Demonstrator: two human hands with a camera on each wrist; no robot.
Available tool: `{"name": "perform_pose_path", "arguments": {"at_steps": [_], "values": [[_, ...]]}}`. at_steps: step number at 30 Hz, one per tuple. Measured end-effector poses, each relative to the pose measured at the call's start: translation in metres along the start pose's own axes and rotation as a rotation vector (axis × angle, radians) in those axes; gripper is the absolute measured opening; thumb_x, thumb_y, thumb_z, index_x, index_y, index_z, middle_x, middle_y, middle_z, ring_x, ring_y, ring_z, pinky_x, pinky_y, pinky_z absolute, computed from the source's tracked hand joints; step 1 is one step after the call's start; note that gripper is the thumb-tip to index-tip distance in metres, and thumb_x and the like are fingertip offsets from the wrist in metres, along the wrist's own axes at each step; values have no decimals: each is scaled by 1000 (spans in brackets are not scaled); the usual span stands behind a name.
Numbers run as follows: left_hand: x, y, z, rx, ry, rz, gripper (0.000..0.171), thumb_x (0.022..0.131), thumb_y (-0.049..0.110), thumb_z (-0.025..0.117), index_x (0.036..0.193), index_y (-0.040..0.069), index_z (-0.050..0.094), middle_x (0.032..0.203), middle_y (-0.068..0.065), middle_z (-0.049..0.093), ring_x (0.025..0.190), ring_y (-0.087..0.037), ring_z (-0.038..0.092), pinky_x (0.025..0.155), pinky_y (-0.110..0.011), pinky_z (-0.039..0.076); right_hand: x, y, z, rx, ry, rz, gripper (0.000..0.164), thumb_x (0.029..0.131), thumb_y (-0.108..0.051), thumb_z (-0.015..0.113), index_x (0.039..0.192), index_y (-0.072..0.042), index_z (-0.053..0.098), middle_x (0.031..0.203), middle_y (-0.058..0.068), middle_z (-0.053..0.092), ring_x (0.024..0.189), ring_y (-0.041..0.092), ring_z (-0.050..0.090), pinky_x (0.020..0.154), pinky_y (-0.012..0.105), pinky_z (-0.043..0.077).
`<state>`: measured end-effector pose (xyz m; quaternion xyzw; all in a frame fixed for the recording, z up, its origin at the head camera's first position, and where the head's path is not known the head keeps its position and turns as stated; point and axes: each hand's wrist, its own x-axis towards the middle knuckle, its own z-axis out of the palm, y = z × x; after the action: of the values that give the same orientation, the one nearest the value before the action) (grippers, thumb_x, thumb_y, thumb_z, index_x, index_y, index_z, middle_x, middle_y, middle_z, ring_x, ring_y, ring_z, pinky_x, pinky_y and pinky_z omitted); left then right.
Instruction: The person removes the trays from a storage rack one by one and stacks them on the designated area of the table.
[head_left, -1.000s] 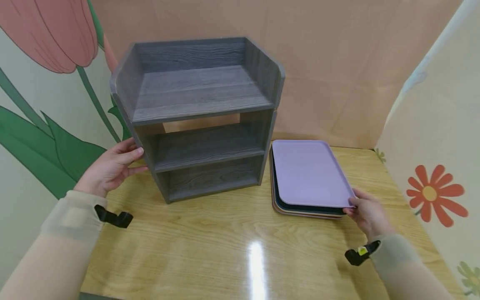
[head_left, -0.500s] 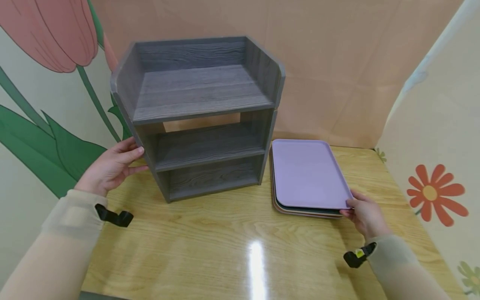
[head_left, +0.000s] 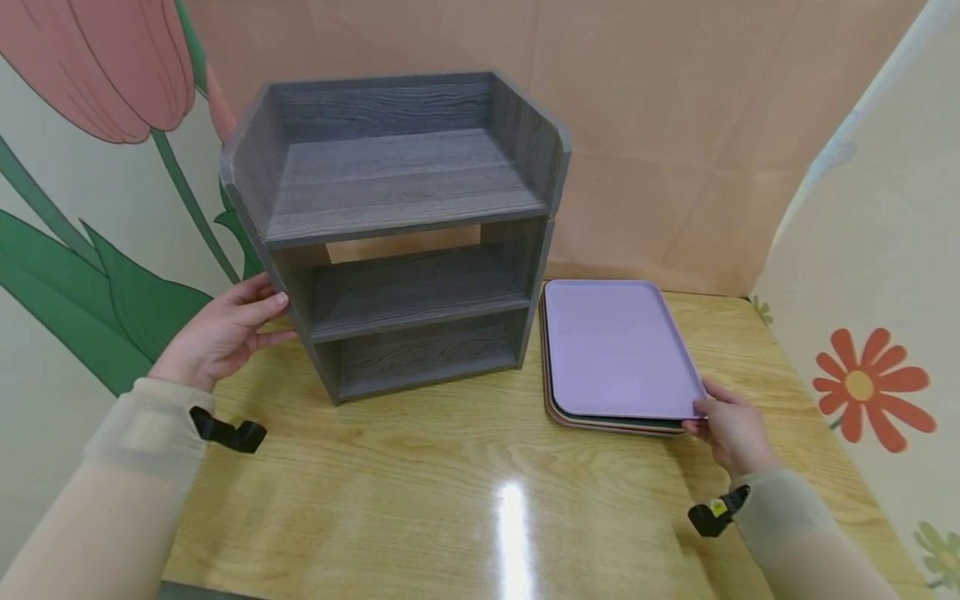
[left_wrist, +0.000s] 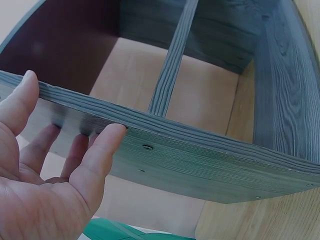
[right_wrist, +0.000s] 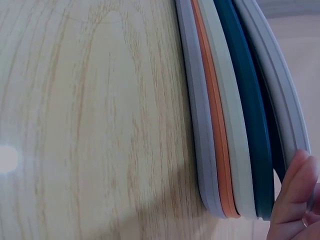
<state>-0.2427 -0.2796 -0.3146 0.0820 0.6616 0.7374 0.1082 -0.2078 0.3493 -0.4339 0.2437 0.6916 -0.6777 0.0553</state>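
A grey wood-grain shelf unit (head_left: 408,179) stands upright on the table. My left hand (head_left: 221,333) is at its left side; in the left wrist view, extended fingertips meet the outer face of the side panel (left_wrist: 200,160), the thumb at its front edge. To the right lies a stack of trays, a lilac tray (head_left: 622,350) uppermost. My right hand (head_left: 738,429) pinches that tray's near right corner. In the right wrist view, this corner is raised, with a dark gap over the teal tray (right_wrist: 255,125). Below come a cream tray (right_wrist: 232,125), an orange tray (right_wrist: 213,115) and a pale lilac one.
The wooden table (head_left: 420,492) extends in front of the shelf and trays, with a bright light reflection on it. A peach backdrop (head_left: 660,142) rises behind. Flower-printed walls flank the table, a tulip on the left and a red flower (head_left: 873,390) on the right.
The lilac tray's near right corner has come down and slightly left with my right hand, narrowing the gap over the stack. My left hand and the shelf unit have stayed put.
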Motion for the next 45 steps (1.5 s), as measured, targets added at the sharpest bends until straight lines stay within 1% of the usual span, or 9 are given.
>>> {"name": "perform_pose_path", "arguments": {"at_steps": [3,7,10,16,22,28,33,39,45], "values": [[0,0,0,6,3,-1,67,98,16,56,154,8,19,135,-5,40,109,-9,54,83,-31,55,1,1,0,-35,10,-13,59,101,-2,39,153,-4,12,138,25,31,65,13,59,63,25,56],[0,1,0,10,2,-2,68,98,17,56,154,7,18,137,-6,39,109,-9,54,83,-31,55,3,3,-2,-119,31,-37,58,100,-3,42,152,-3,18,117,17,49,67,11,59,63,25,56],[-1,1,0,15,1,-2,68,98,17,56,154,8,18,137,-6,38,110,-8,54,83,-30,55,5,5,-3,-204,49,-54,55,100,-4,43,151,-1,23,108,13,54,70,10,58,64,25,56],[0,1,0,10,-7,-2,67,99,17,56,154,8,18,137,-6,38,112,-10,53,83,-30,55,7,7,-3,-303,64,-76,53,101,-7,41,150,2,23,127,24,45,74,9,57,66,26,55],[-1,-1,-1,0,-16,3,65,100,15,53,154,8,18,136,-4,40,114,-11,51,85,-32,54,7,8,-4,-353,58,-87,52,101,-9,38,150,1,24,132,26,44,79,9,56,70,28,54],[-1,-2,0,-6,-12,11,64,99,15,54,153,7,20,135,-5,41,114,-11,51,84,-32,55,5,8,-5,-422,47,-60,51,103,-12,36,151,0,22,142,26,36,92,13,52,74,27,52],[0,-2,0,3,-7,9,66,99,16,55,153,6,19,135,-5,40,114,-11,50,84,-32,55,4,8,-5,-450,39,-69,52,103,-14,36,150,2,22,143,27,36,95,16,51,73,26,51],[-1,-2,0,0,-13,15,65,99,16,55,153,6,21,135,-6,41,112,-10,53,84,-32,55,5,8,-8,-445,32,-70,54,103,-20,39,150,1,24,144,26,37,99,17,51,78,29,49],[-2,-1,0,3,-14,17,64,99,16,54,153,7,21,135,-4,42,113,-10,53,84,-32,55,6,9,-13,-392,35,-68,56,102,-21,47,148,5,29,119,14,55,84,10,53,76,32,49]]}}
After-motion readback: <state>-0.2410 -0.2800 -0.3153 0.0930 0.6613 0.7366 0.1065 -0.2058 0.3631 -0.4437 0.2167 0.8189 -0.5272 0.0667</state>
